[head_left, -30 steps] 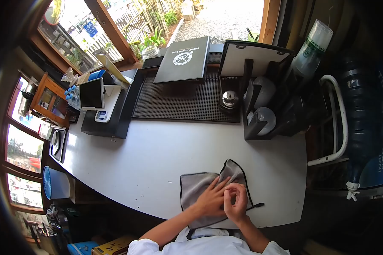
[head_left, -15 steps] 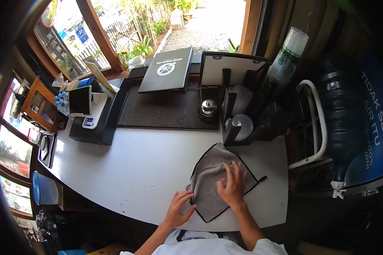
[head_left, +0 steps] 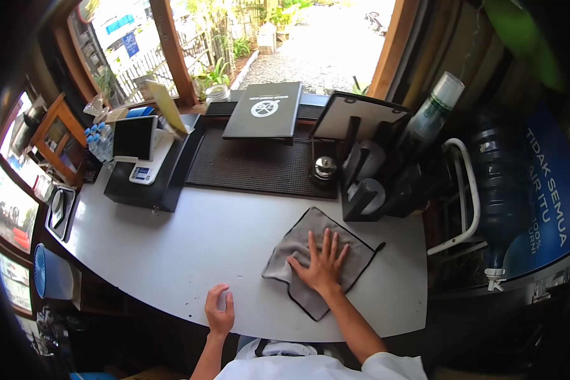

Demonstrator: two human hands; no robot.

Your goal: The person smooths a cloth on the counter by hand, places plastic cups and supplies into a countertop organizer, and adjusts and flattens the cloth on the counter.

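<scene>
A grey cloth (head_left: 310,234) with a black edge lies spread on the right part of the white counter (head_left: 171,253). My right hand (head_left: 323,263) rests flat on the cloth, fingers spread. To the left of the cloth, near the counter's front edge, my left hand (head_left: 220,310) has its fingers apart and slightly curled, holding nothing. A short black loop sticks out from the cloth's right corner.
A black menu folder (head_left: 263,114) lies over a black mat (head_left: 247,164) at the back. Beside the mat stand a silver bell (head_left: 324,168) and a black cup holder (head_left: 361,212). A tablet (head_left: 135,138) on a black box is at left. A water bottle (head_left: 497,190) hangs at right.
My left hand has come off the cloth and moved left. My right hand has flattened on the cloth, which was folded and now lies spread out farther from me.
</scene>
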